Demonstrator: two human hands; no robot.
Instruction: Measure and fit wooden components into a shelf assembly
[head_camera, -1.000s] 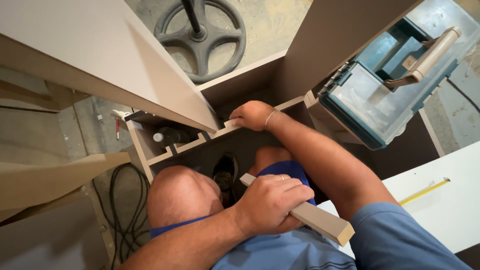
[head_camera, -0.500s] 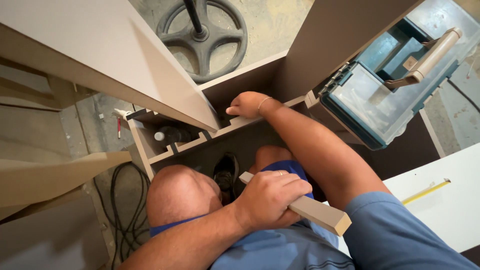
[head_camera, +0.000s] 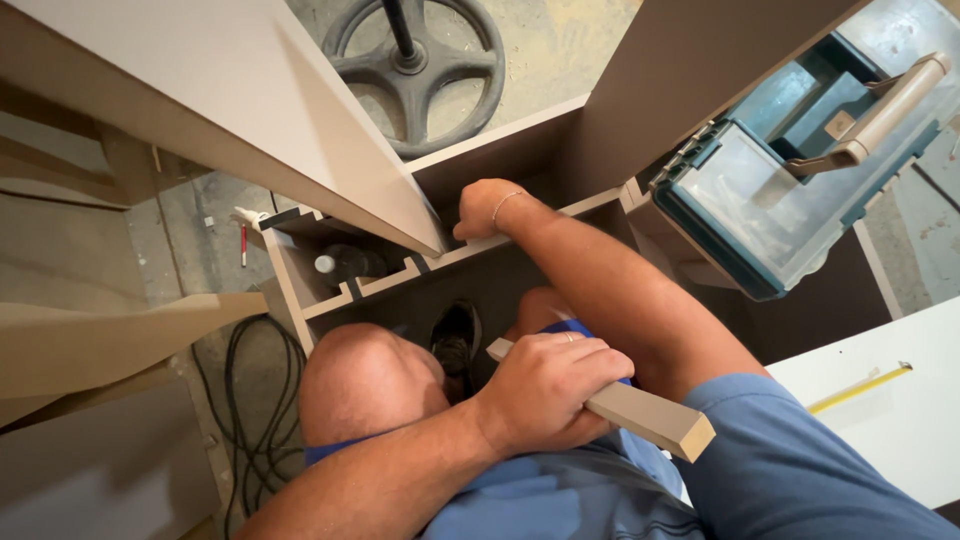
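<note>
Right now my left hand (head_camera: 545, 395) is wrapped around a short wooden batten (head_camera: 640, 412), fingers curled over the top and thumb underneath, squeezing it firmly near its inner end, so most of the free length sticks out past the grip toward my right sleeve. It looks like a stiff, square-edged strip of board, light enough for one hand and not likely to flex; the faces seem smooth and a little dusty (so it could slide if I slackened off), and the cut end looks sharp-cornered rather than fragile. I judge a hold nearer the middle would balance it better than where I have it. My right hand (head_camera: 487, 208) is well ahead of the grip, fingers bent and pressed on the top edge of the slotted cabinet rail (head_camera: 400, 275), just beside the slanting panel (head_camera: 300, 130); whether it pinches anything I cannot tell. A tool case (head_camera: 790, 190) sits off beyond my right forearm.
</note>
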